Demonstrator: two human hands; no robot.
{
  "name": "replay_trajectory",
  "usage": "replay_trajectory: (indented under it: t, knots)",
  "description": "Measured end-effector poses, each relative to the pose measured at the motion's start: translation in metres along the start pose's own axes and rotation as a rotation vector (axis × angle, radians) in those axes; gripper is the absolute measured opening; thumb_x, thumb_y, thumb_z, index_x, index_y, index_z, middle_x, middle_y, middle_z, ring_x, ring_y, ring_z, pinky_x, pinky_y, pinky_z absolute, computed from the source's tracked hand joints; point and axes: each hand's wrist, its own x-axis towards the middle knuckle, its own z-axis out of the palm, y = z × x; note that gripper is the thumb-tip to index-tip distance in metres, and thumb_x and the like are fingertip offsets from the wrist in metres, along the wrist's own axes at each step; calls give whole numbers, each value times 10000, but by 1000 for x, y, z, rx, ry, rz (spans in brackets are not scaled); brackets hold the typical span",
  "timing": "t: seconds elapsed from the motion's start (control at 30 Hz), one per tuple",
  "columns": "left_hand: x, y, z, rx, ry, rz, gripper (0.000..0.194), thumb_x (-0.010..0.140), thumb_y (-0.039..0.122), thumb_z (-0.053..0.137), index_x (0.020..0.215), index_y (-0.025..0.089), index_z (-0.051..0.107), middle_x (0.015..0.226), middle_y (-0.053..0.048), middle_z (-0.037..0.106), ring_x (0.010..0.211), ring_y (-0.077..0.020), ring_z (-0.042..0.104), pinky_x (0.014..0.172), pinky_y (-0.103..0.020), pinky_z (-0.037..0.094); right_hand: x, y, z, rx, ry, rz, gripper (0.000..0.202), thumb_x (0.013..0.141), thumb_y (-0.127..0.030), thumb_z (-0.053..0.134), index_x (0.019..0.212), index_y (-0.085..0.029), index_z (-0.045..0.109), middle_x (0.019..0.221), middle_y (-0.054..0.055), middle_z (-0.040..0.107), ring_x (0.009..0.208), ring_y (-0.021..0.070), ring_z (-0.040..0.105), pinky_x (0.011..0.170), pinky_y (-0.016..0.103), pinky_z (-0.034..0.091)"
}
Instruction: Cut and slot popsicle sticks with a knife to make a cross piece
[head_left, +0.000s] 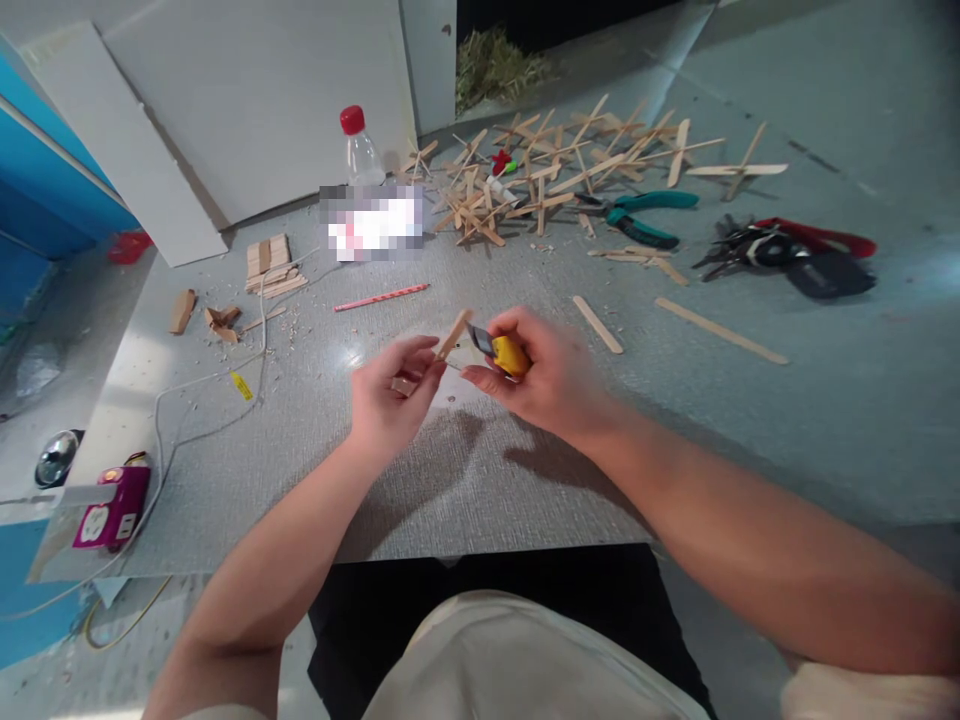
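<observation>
Above the middle of the table, my left hand (394, 388) pinches a flat wooden craft stick (454, 335) that points up and away from me. My right hand (551, 370) is closed around a yellow utility knife (510, 354). The knife's grey blade end lies against or very close to the stick's upper part; I cannot tell whether it touches. A thin pale piece runs between the two hands below the blade, too small to name. Beyond my hands lies a red-striped pencil (381, 297), and right of them a loose craft stick (598, 325).
Several crossed-stick pieces (547, 165) are heaped at the back. Teal-handled pliers (645, 217) and red-handled tools (787, 250) lie to the right. A stick stack (271, 265), red-capped bottle (363, 150), glowing blurred-out screen (375, 225), white cable (262, 320) and purple box (112, 505) are leftward.
</observation>
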Motion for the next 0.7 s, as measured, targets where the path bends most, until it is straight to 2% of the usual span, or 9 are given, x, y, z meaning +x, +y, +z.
replay_trajectory:
  t: [0.13,0.23,0.3,0.43,0.53,0.7]
  knots:
    - [1,-4,-1,104,-129,223,134,970,230,662,1018,251,785,943,-44,805,779,-129,742,692,-239,583,-1,2,-1,63,61,28,352,954,-498,607,1191,-247,540,638,-58,568,519,145,463,568,298,386]
    - [3,-10,-3,134,-188,361,233,989,195,635,1160,278,771,1040,-59,812,859,-146,771,742,-255,608,0,2,-4,15,69,4,200,955,-427,594,1040,-245,601,669,-19,633,551,155,532,581,303,414]
    - [3,-14,-4,192,-203,451,290,991,170,620,1223,287,749,1091,-65,807,912,-160,780,775,-269,619,1,2,-5,6,64,2,169,950,-412,593,928,-244,601,674,-6,654,568,161,576,579,299,428]
    - [3,-16,-7,360,-158,603,270,955,191,675,1195,290,753,1144,-66,798,952,-197,791,796,-305,638,2,-2,-6,14,100,45,179,957,-410,582,893,-244,599,700,7,677,609,170,623,594,299,454]
    - [3,-13,-9,417,-124,622,196,932,186,704,1081,293,771,1101,-46,808,936,-207,794,784,-319,638,0,-5,-5,3,108,45,191,957,-423,592,881,-249,601,709,11,685,632,176,629,605,306,461]
    - [4,-9,-10,452,-10,673,149,913,125,690,910,262,747,1072,-37,811,941,-204,782,751,-319,611,-5,-6,-1,70,40,61,241,962,-473,598,883,-245,592,689,11,690,593,172,621,567,307,442]
